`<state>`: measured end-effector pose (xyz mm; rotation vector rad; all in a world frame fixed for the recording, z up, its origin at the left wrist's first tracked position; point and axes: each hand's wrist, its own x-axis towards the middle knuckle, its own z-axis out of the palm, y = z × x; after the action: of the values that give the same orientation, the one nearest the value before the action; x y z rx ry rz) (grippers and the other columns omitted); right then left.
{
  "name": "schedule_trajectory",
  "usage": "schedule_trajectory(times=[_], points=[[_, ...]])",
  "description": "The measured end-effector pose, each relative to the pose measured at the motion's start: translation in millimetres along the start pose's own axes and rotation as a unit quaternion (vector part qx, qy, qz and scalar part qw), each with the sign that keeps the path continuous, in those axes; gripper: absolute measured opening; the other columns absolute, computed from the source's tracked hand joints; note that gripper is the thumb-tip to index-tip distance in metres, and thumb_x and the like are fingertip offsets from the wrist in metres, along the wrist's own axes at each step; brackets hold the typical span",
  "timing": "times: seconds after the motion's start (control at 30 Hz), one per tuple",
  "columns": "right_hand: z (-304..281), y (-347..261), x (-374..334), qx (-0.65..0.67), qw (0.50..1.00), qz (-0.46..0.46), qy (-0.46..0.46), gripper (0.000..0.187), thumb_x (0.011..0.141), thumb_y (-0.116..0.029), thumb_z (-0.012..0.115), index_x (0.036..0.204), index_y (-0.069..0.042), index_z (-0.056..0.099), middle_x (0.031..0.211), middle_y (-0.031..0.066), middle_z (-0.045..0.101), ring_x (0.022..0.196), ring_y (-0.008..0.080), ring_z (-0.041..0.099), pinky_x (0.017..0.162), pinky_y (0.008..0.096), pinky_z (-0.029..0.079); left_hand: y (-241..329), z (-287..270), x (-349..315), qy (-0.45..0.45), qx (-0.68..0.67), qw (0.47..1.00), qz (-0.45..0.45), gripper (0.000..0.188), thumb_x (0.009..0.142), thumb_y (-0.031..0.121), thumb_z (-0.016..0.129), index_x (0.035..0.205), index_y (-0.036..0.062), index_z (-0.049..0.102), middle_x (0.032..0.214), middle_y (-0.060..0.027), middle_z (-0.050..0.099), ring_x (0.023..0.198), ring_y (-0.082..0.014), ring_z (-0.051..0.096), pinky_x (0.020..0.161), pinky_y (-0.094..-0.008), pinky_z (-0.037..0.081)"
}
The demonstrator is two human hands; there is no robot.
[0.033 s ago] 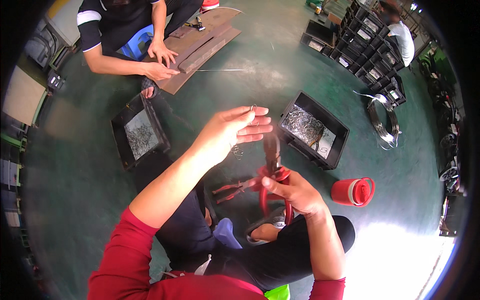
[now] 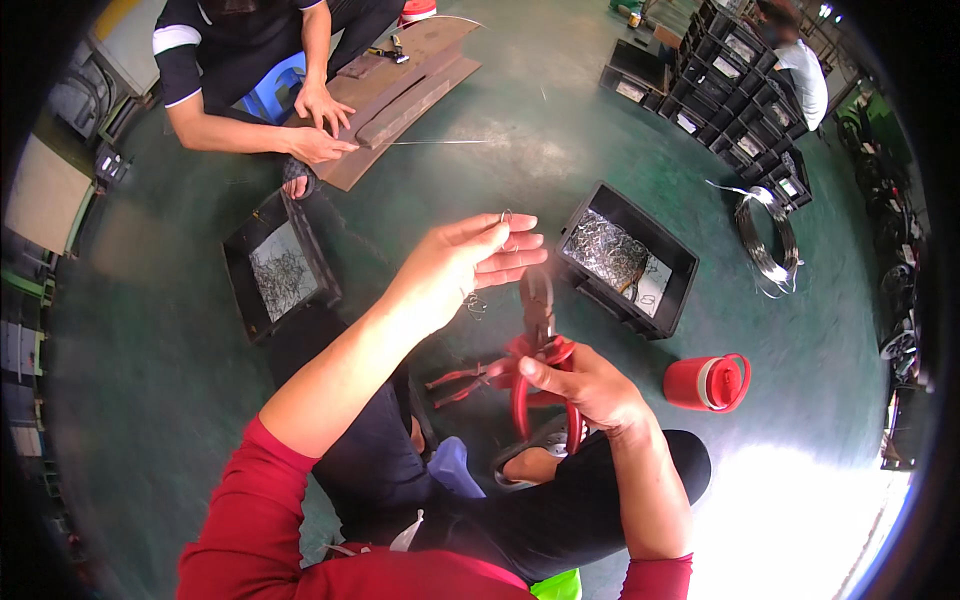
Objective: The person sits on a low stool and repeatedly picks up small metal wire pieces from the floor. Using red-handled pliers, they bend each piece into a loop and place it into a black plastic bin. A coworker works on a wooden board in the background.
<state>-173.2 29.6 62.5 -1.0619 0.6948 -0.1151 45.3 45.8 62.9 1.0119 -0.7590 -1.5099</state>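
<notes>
My left hand (image 2: 465, 255) is raised at the middle, thumb and index finger pinching a small bent piece of wire (image 2: 507, 216). More thin wire hooks (image 2: 475, 305) show below its palm; how they are held is hidden. In my right hand (image 2: 600, 388) is a pair of red-handled pliers (image 2: 538, 300), jaws pointing up, just right of and below my left fingertips. The jaws are apart from the wire piece. A second pair of red-handled pliers (image 2: 465, 382) lies lower, behind the first, over the green floor.
Black crates hold wire pieces, one on the left (image 2: 332, 285) and one on the right (image 2: 680, 310). A red jug (image 2: 700, 384) stands at right, below a wire coil (image 2: 745, 235). Across from me, a co-worker's hands (image 2: 325, 125) hold a thin rod by a brown board (image 2: 435, 95).
The pliers in my right hand have shifted slightly left and down. My left hand stays almost where it was.
</notes>
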Motion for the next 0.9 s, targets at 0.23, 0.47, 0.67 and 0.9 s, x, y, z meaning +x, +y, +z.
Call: schedule_trajectory(times=[0.23, 0.47, 0.67, 0.9], points=[[5, -16, 0, 0.160, 0.981, 0.040, -0.105, 0.064, 0.092, -0.041, 0.064, 0.134, 0.003, 0.041, 0.121, 0.0181, 0.062, 0.111, 0.0281, 0.061, 0.096, 0.0441, 0.050, -6, 9, 2, -0.058, -0.039, 0.994, 0.085, 0.037, 0.102, 0.024, 0.048, 0.131, 0.0009, 0.054, 0.127, -0.0142, 0.061, 0.125, -0.0295, 0.054, 0.106, -0.0410, 0.043], [-1, -11, 1, 0.029, 0.999, -0.015, -0.039, 0.047, 0.093, -0.041, 0.064, 0.111, 0.003, 0.059, 0.102, 0.0158, 0.070, 0.096, 0.0220, 0.068, 0.083, 0.0337, 0.053, -3, 6, -2, -0.081, -0.011, 0.992, 0.094, 0.039, 0.101, 0.022, 0.049, 0.133, -0.0003, 0.051, 0.132, -0.0153, 0.057, 0.128, -0.0298, 0.052, 0.107, -0.0424, 0.042], [-2, -4, -5, -0.320, 0.903, -0.082, 0.276, 0.033, 0.088, -0.026, 0.070, 0.105, 0.000, 0.059, 0.087, 0.0202, 0.069, 0.087, 0.0339, 0.068, 0.075, 0.0409, 0.050, 15, -13, -1, -0.035, 0.097, 0.992, 0.069, 0.044, 0.101, 0.030, 0.047, 0.130, -0.0028, 0.055, 0.119, -0.0150, 0.064, 0.106, -0.0248, 0.064, 0.094, -0.0387, 0.050], [-3, 3, -3, -0.400, 0.848, -0.116, 0.329, 0.027, 0.087, -0.017, 0.072, 0.101, 0.000, 0.056, 0.081, 0.0163, 0.066, 0.076, 0.0271, 0.066, 0.072, 0.0357, 0.049, 12, -7, -7, -0.024, 0.249, 0.968, 0.030, 0.024, 0.096, 0.013, 0.061, 0.111, -0.0039, 0.068, 0.086, -0.0100, 0.070, 0.076, -0.0124, 0.066, 0.073, -0.0263, 0.054]])
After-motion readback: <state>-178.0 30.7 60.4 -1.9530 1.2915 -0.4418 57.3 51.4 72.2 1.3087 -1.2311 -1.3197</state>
